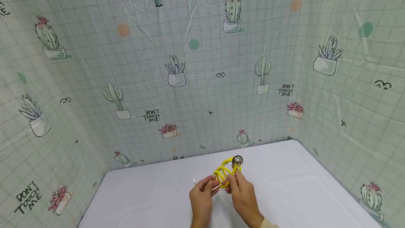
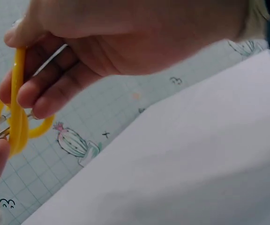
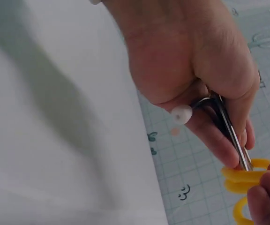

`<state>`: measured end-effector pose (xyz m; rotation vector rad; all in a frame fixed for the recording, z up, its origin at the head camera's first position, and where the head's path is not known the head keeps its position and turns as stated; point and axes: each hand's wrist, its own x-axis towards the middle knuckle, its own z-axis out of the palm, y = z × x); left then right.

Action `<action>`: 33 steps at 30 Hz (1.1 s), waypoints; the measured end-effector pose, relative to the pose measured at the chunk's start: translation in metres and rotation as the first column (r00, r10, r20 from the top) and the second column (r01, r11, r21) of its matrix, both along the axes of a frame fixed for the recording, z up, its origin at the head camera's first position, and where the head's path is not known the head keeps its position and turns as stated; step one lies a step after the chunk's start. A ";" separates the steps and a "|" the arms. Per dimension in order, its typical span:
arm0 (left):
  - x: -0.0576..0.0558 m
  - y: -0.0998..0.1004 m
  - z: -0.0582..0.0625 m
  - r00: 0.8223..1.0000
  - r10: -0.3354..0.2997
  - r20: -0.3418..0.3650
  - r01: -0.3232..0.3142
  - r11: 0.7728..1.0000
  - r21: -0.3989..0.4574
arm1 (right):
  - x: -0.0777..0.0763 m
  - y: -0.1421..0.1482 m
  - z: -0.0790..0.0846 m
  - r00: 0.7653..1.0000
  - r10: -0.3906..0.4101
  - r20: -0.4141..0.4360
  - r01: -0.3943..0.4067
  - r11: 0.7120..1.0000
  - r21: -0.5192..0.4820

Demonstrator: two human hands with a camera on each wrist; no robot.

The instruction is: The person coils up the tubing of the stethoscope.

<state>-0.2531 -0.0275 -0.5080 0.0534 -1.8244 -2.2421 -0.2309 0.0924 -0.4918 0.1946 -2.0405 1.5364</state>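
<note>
Both hands hold a stethoscope with looped yellow tubing (image 2: 16,84) above the white table. My left hand (image 1: 202,196) pinches the metal ear tubes (image 3: 234,136), and a white ear tip (image 3: 182,114) sticks out beside the palm. My right hand (image 1: 244,194) grips the yellow coils between thumb and fingers, just below the round silver chest piece (image 1: 237,160) with its dark rim. The tubing winds in several loops around the metal tubes between the two hands. Fingers cover parts of the coils.
A white cloth covers the table (image 1: 142,196). Behind it and at both sides hangs a pale green gridded curtain (image 1: 205,94) printed with cacti. The table's back edge lies a little beyond the chest piece. A beige sleeve (image 1: 268,223) shows at the right wrist.
</note>
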 end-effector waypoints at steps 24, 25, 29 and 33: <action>0.001 0.003 -0.003 0.957 0.156 -0.246 -0.195 0.970 -0.144 | -0.005 0.003 0.018 0.968 0.003 0.249 0.057 0.971 -0.234; 0.001 0.003 -0.003 0.955 0.159 -0.249 -0.200 0.968 -0.152 | -0.005 0.004 0.018 0.962 0.009 0.272 0.060 0.968 -0.245; 0.003 0.004 -0.005 0.948 0.180 -0.261 -0.232 0.955 -0.185 | -0.004 0.007 0.019 0.934 0.042 0.354 0.063 0.958 -0.279; 0.003 0.004 -0.007 0.942 0.191 -0.277 -0.248 0.951 -0.186 | -0.003 0.007 0.018 0.916 0.067 0.396 0.064 0.949 -0.307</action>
